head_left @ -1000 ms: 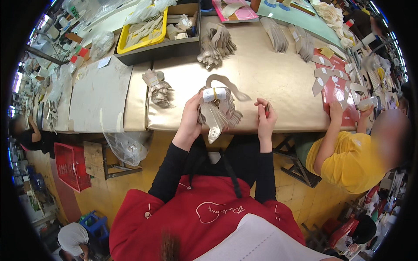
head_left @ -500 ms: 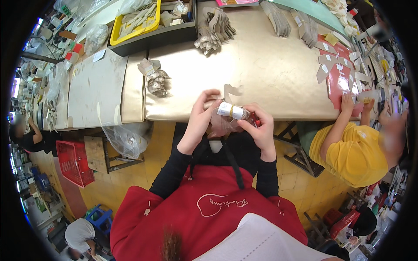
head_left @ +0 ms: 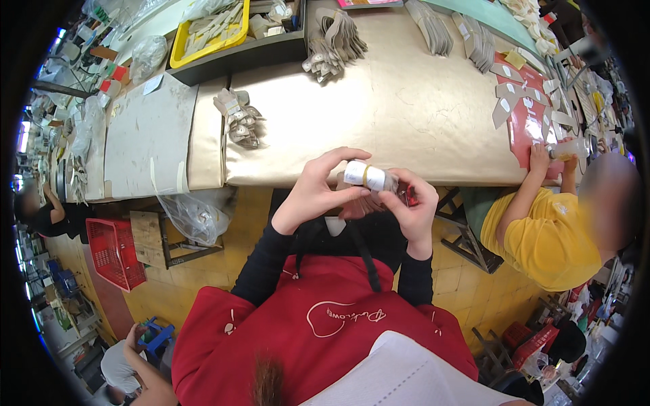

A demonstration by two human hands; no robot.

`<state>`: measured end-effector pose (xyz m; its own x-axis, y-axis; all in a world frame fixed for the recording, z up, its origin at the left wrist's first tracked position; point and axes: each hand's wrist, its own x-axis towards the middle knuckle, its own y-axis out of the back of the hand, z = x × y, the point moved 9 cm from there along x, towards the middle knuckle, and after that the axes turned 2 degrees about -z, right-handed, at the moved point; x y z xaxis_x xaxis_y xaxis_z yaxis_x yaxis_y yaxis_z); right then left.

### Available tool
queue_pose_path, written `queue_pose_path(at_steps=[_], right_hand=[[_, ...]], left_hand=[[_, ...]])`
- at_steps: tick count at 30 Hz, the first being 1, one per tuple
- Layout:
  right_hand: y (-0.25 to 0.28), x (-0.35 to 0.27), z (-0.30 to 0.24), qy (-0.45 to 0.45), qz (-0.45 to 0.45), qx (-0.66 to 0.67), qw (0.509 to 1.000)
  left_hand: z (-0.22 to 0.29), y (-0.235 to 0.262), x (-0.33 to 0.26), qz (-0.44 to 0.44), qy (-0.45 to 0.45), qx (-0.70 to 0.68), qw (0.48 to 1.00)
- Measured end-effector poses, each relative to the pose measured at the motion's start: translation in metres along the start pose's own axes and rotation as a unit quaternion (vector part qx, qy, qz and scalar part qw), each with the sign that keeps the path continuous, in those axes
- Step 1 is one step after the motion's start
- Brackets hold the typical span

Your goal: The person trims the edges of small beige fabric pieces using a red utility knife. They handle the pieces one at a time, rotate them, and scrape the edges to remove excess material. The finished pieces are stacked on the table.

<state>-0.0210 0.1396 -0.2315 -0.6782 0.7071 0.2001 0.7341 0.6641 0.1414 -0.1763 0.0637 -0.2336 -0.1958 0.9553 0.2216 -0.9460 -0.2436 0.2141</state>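
Just off the near edge of the table, my two hands hold a bundle of thin greyish-pink cut pieces [head_left: 362, 207]. A white paper label [head_left: 355, 173] is wrapped round it under a yellow rubber band. My left hand [head_left: 313, 191] closes on the bundle's left side, thumb along its front. On the other side, my right hand [head_left: 418, 208] pinches it near the banded end. A small red object [head_left: 409, 195] shows at the right fingers; its kind is mostly hidden. Closest on the table is another banded bundle of grey pieces [head_left: 242, 120], to the left.
A gold-coloured table cover [head_left: 420, 115] stretches ahead. More grey bundles [head_left: 335, 44] lie farther back, beside a black tray [head_left: 237, 62] holding a yellow basket [head_left: 175, 57]. At right, a person in yellow [head_left: 542, 237] works at a red sheet [head_left: 525, 128]. A red crate [head_left: 115, 254] stands left.
The bundle has turned in my hands, its label moving slightly right. My left hand has shifted its grip, and the loose grey piece that stuck up behind the bundle no longer shows.
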Motion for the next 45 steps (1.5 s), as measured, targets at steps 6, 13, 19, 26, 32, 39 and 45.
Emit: queue_pose_path(at_steps=[6, 13, 19, 26, 32, 39, 45], right_hand=[[-0.007, -0.004, -0.042, 0.113, -0.092, -0.088, 0.985], [-0.004, 0.001, -0.058, 0.158, -0.070, -0.109, 0.979], [0.004, -0.011, -0.071, 0.237, 0.014, -0.108, 0.965], [0.002, -0.023, -0.026, 0.167, 0.118, 0.078, 0.976], [0.010, -0.021, 0.044, -0.046, 0.126, 0.182, 0.974], [0.096, 0.008, 0.120, -0.168, 0.186, -0.059, 0.966], [0.099, 0.016, 0.158, -0.185, 0.155, -0.016, 0.970]], left_hand=[[0.038, 0.014, -0.021, 0.086, -0.191, 0.132, 0.969], [0.050, 0.008, -0.024, 0.007, -0.207, 0.082, 0.975], [0.057, 0.008, -0.031, -0.005, -0.236, -0.081, 0.968], [0.047, 0.011, -0.034, 0.060, -0.232, -0.156, 0.958], [0.010, 0.033, -0.038, 0.180, -0.034, -0.271, 0.945], [0.036, 0.092, -0.013, 0.258, -0.047, -0.200, 0.944], [0.025, 0.133, 0.094, 0.257, -0.113, -0.134, 0.951]])
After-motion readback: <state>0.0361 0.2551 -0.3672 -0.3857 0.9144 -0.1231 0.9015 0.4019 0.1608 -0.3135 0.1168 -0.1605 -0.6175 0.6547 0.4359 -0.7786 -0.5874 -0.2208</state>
